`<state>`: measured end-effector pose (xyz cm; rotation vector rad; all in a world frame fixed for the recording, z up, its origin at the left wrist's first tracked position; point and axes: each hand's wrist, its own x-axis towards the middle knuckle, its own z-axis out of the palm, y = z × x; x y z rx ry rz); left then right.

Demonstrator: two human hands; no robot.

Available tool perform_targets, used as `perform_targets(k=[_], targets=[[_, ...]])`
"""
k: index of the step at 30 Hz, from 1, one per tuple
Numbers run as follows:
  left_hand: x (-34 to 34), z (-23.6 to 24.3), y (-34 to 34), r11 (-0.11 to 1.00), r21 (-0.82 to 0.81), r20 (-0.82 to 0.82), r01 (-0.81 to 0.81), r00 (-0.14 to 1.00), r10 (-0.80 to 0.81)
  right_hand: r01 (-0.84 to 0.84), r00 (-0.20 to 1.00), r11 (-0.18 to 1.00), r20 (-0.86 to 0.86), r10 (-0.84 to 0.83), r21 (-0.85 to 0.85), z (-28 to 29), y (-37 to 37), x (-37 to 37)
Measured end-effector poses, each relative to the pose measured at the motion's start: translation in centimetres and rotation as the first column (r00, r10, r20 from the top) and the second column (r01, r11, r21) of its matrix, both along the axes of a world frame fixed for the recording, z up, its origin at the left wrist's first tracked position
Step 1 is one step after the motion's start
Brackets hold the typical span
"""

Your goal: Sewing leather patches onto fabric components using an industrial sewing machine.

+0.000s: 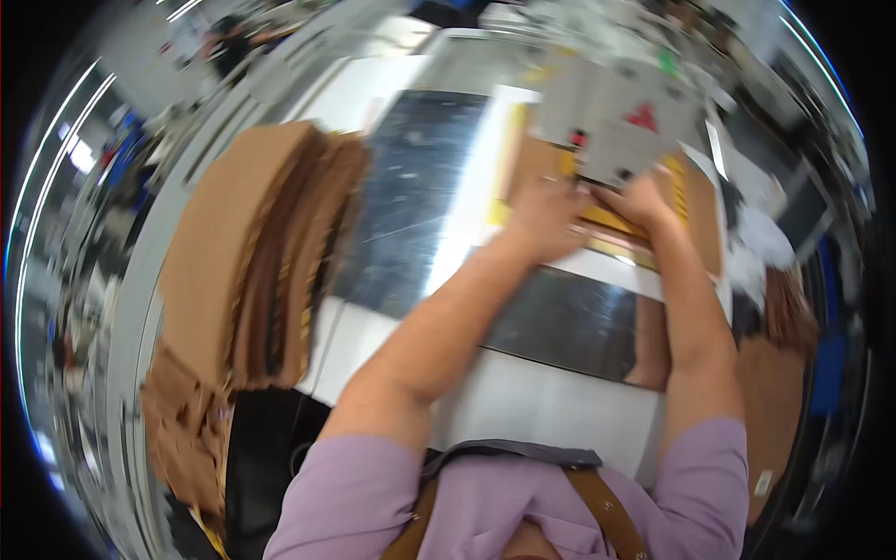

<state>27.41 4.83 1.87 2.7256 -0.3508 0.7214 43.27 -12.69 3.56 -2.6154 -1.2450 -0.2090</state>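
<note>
Both my hands are at the front of a grey sewing machine [607, 112], beside its needle area. My left hand [549, 219] lies on a yellow-edged flat panel [616, 222], fingers stretched toward the machine. My right hand [644, 198] is closed at the right part of the panel, its thumb pointing left; what its fingers grip, if anything, is hidden. Brown fabric [707, 219] shows around the panel, right of my right hand. Motion blur softens both hands and the work under them.
Stacked brown fabric pieces [233, 233] with striped edges stand at the left. Shiny metal plates [401, 205] cover part of the white tabletop [551, 411]. More brown fabric [770, 401] hangs at the right, below a bundle of brown strips [789, 308]. A dark screen-like panel [805, 219] stands at right.
</note>
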Motion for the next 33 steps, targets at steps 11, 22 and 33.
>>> perform_targets(k=[11, 22, 33], targets=[[-0.7, 2.5, -4.4, 0.973, 0.229, -0.163, 0.013, 0.986, 0.025, 0.015, 0.999, 1.0, -0.046, -0.016, -0.026, 0.5, -2.9, -0.3], [-0.5, 2.7, -7.8, 0.947, 0.284, -0.209, -0.148, 0.955, 0.212, 0.014, 0.998, 1.0, -0.055, -0.015, -0.01, -0.4, -2.1, 0.6], [-0.3, 2.3, -8.0, 0.946, 0.294, -0.193, -0.136, 0.961, 0.198, 0.033, 0.996, 0.997, -0.082, -0.038, -0.064, 0.5, -2.1, 0.9]])
